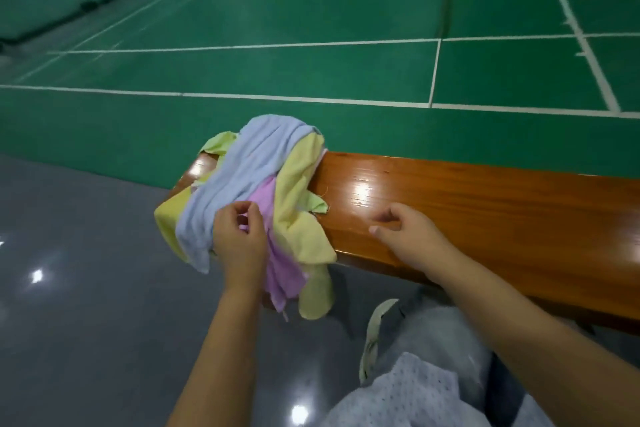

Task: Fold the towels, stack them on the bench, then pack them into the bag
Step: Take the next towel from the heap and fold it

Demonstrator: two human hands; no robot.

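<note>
A loose heap of unfolded towels lies on the left end of a glossy wooden bench (485, 204). A pale blue towel (249, 166) drapes over the top, a yellow towel (304, 218) and a light green one (218, 146) stick out around it, and a pink towel (277, 253) hangs off the near edge. My left hand (239, 239) pinches the pink towel at the front of the heap. My right hand (405, 232) hovers over the bare bench just right of the heap, fingers loosely curled, holding nothing. No bag is in view.
Behind the bench stretches a green sports court (311, 62) with white lines. A shiny grey floor (86, 288) lies to the near left. My knee in light grey trousers (429, 350) is beside the bench's near edge.
</note>
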